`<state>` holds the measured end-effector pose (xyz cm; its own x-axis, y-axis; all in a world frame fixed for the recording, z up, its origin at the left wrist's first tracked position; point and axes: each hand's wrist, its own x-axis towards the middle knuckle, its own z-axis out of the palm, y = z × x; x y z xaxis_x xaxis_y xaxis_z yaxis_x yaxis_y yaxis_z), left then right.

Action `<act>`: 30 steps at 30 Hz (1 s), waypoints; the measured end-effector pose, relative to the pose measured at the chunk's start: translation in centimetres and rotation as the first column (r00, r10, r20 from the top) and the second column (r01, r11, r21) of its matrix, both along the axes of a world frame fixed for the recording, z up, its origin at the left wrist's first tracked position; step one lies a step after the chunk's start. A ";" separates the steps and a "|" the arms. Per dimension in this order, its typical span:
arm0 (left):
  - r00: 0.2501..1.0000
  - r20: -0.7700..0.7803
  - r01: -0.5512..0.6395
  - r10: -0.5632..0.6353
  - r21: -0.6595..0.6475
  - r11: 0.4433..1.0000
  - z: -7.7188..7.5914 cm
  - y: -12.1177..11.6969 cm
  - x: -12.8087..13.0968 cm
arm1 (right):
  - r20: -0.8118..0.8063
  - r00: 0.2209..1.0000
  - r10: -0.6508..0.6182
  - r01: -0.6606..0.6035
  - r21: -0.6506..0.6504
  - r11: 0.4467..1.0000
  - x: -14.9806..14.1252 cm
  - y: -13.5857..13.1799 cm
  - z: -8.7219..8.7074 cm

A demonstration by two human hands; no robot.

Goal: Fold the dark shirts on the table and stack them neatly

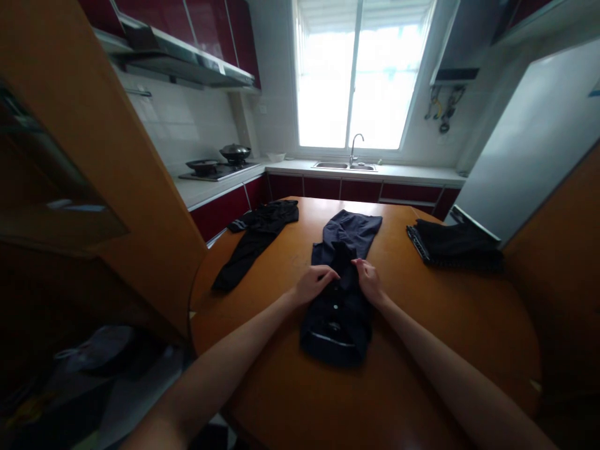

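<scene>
A dark navy buttoned shirt (341, 319) lies lengthwise on the wooden table (422, 350), with a pale button showing on its front. My left hand (317, 282) is closed at the left side of the shirt's middle, thumb and fingers pinching the cloth. On the opposite side, my right hand (369, 280) pinches the cloth near a darker raised part that looks like the collar. Lighter navy fabric spreads beyond my hands toward the window; whether it belongs to the same shirt, I cannot tell. The fingertips are partly hidden against the dark cloth.
A black garment (262, 234) lies spread at the table's far left. Folded dark clothes (454, 244) are stacked at the right edge. Beyond the table are a sink (344, 166), a stove with pans (235, 152) and a fridge (529, 131). A wooden cabinet (126, 162) stands close on the left.
</scene>
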<state>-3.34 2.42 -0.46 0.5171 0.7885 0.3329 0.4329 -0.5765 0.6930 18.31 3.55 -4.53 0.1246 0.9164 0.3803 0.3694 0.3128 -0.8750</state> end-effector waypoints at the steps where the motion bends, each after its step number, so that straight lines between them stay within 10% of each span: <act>1: 0.988 -0.014 -0.152 0.152 0.034 0.988 -0.3 0.7 -0.4 | -0.045 0.998 -0.052 0.051 -0.009 0.999 0.5 -0.1 0.3; 5: 0.877 -0.085 -0.465 0.472 0.090 0.881 -1.8 3.3 -2.3 | -0.134 0.941 -0.312 0.294 -0.135 0.946 3.9 -0.3 1.1; 13: 0.766 -0.255 -0.580 0.590 0.119 0.806 -3.3 5.2 -2.9 | 0.045 0.889 -0.455 0.447 -0.299 0.843 11.1 1.5 1.1; 23: 0.721 -0.225 -0.656 0.655 0.079 0.750 -2.8 10.9 -1.3 | 0.398 0.877 -0.269 0.270 0.054 0.961 10.0 0.4 2.4; 30: 0.775 0.046 -0.622 0.631 -0.121 0.773 -3.2 13.5 -1.0 | 0.756 0.654 -0.024 0.197 -0.140 0.970 6.2 -0.6 2.4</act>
